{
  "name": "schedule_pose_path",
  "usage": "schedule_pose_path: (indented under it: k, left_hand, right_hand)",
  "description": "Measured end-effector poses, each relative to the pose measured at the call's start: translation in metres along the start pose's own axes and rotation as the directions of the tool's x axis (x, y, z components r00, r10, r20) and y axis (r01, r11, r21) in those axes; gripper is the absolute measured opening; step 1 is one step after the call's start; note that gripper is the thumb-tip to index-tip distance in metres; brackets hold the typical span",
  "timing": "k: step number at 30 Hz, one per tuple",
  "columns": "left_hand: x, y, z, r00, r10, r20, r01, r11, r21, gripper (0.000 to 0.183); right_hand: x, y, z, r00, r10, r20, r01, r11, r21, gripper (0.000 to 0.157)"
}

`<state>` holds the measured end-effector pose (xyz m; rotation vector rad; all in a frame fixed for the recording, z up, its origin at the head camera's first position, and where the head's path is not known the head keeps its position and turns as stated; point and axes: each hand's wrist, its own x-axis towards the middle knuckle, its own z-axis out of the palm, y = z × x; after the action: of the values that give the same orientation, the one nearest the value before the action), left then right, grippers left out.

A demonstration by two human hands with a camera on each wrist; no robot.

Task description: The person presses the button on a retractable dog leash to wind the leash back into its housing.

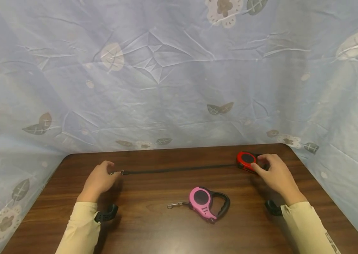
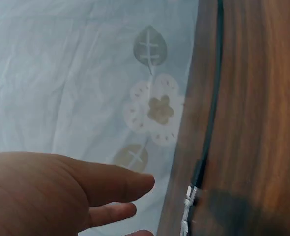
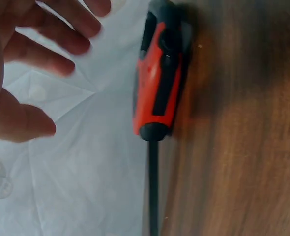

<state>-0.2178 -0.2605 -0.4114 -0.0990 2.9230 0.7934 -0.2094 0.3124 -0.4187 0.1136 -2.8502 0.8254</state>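
A red retractable dog leash (image 1: pixel 246 161) lies near the table's back right, its black strap (image 1: pixel 179 169) drawn out straight to the left. The strap ends in a metal clip (image 2: pixel 188 201). My right hand (image 1: pixel 275 174) hovers at the red leash's handle; in the right wrist view its spread fingers stand apart from the red case (image 3: pixel 157 78). Close to the clip is my left hand (image 1: pixel 99 179), with loosely bent fingers and nothing held, as the left wrist view shows. A pink retractable leash (image 1: pixel 202 203) with a black handle lies nearer the front, its short metal clip (image 1: pixel 174 205) pointing left.
The brown wood-grain table (image 1: pixel 141 225) has rounded back corners. A pale blue cloth (image 1: pixel 179 106) printed with leaves and flowers hangs behind it and along both sides. Each wrist wears a black band (image 1: pixel 106 214) over a light yellow sleeve (image 1: pixel 80 229).
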Motion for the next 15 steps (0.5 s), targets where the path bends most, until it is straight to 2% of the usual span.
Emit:
schedule_pose_path:
  k: [6,10,15]
  left_hand:
    - [0.005,-0.009,0.007,1.0,0.01,0.003,-0.01,1.0,0.008,0.06]
    - [0.009,-0.014,0.012,0.998,0.054,0.015,-0.055,0.998,0.021,0.058]
    - [0.013,-0.016,0.018,0.998,0.068,0.012,-0.068,0.996,0.049,0.054]
  right_hand:
    - [0.003,0.007,0.006,1.0,0.012,-0.008,-0.012,1.0,-0.009,0.07]
    - [0.005,0.012,0.011,1.0,0.015,0.011,-0.015,0.999,-0.039,0.069]
    - [0.004,0.013,0.014,0.999,0.02,0.027,-0.018,0.997,-0.076,0.068]
